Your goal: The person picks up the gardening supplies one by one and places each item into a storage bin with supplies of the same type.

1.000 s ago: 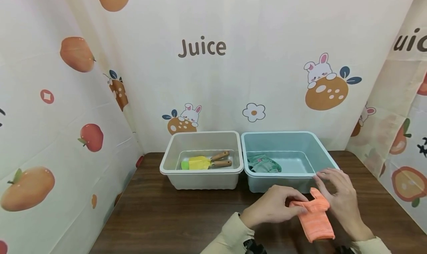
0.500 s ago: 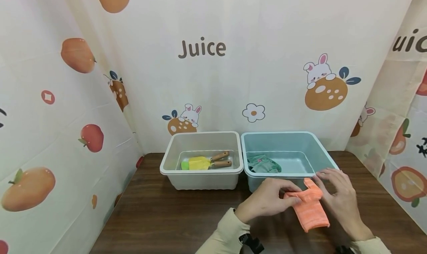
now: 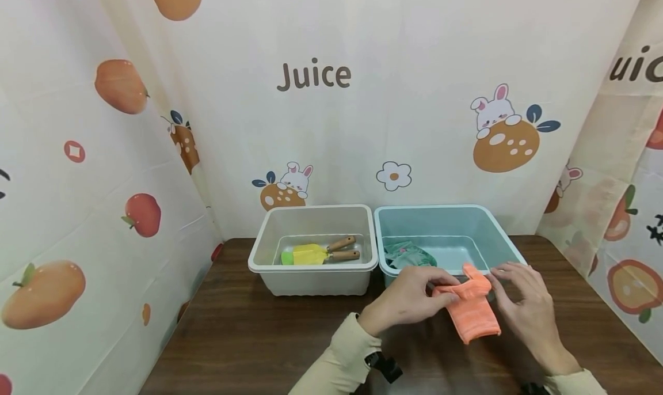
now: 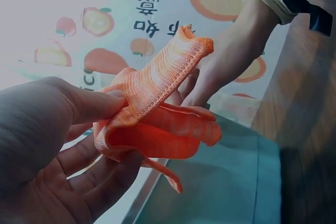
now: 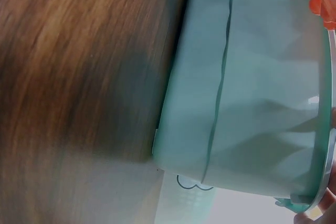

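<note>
My left hand [image 3: 409, 297] pinches an orange knitted glove [image 3: 472, 311] between thumb and fingers, in front of the teal bin [image 3: 432, 212]. In the left wrist view the glove [image 4: 157, 93] is folded, its loose parts spreading away from the fingertips. My right hand [image 3: 528, 308] holds the front right corner of the teal bin's rim, fingers over the edge and thumb outside. A crumpled green patterned cloth item [image 3: 409, 254] lies in the left part of that bin. The right wrist view shows mostly the bin's outer wall [image 5: 262, 87], with fingertips at the right edge.
Directly left of the teal bin stands a whitish bin [image 3: 313, 276]. Inside lie yellow hand tools [image 3: 309, 254] with wooden handles and a bright green piece. Both bins are on a dark wooden table [image 3: 248, 337], with fruit-printed curtains [image 3: 331, 124] behind and at the sides.
My left hand has moved up and left with the orange glove, which now overlaps the teal bin's front rim. The right hand has stayed at the bin's corner.
</note>
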Available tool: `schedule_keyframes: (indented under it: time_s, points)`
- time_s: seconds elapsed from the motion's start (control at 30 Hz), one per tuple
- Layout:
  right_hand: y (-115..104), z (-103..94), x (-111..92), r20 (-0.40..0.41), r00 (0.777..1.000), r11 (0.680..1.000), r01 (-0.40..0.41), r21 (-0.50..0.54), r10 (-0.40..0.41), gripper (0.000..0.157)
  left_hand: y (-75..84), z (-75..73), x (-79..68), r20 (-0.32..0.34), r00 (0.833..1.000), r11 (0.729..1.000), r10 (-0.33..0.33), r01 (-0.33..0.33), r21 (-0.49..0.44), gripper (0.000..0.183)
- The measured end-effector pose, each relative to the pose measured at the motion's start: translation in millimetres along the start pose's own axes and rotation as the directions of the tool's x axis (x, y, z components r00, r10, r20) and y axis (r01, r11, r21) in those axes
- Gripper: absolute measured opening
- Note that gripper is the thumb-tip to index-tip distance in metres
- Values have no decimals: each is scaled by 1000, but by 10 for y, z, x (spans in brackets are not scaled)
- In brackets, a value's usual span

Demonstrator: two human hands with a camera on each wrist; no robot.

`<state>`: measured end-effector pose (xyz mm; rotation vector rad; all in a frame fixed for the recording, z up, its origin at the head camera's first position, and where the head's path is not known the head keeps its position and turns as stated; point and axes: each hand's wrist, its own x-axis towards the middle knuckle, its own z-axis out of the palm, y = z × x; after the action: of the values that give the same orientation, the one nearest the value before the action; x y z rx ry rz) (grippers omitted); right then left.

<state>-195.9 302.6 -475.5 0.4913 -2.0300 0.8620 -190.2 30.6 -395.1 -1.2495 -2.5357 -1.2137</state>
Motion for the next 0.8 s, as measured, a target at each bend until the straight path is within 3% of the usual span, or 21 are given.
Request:
schedule_keyframes:
  time_s: [0.27, 0.5, 0.8]
  points:
    - [-53, 9, 8, -18, 1000, 1000, -5, -19, 5, 29, -17, -12, 6, -91, 995, 998, -36, 30, -63, 20]
    - [-36, 6, 11, -8, 1000, 1000, -14, -19, 14, 23, -50, -17, 19, -227, 971, 994, -70, 47, -104, 16]
    - [-45, 16, 34, -30, 1000, 1000, 1, -10, -1, 24, -100, -62, 45, -287, 954, 992, -87, 55, -117, 19]
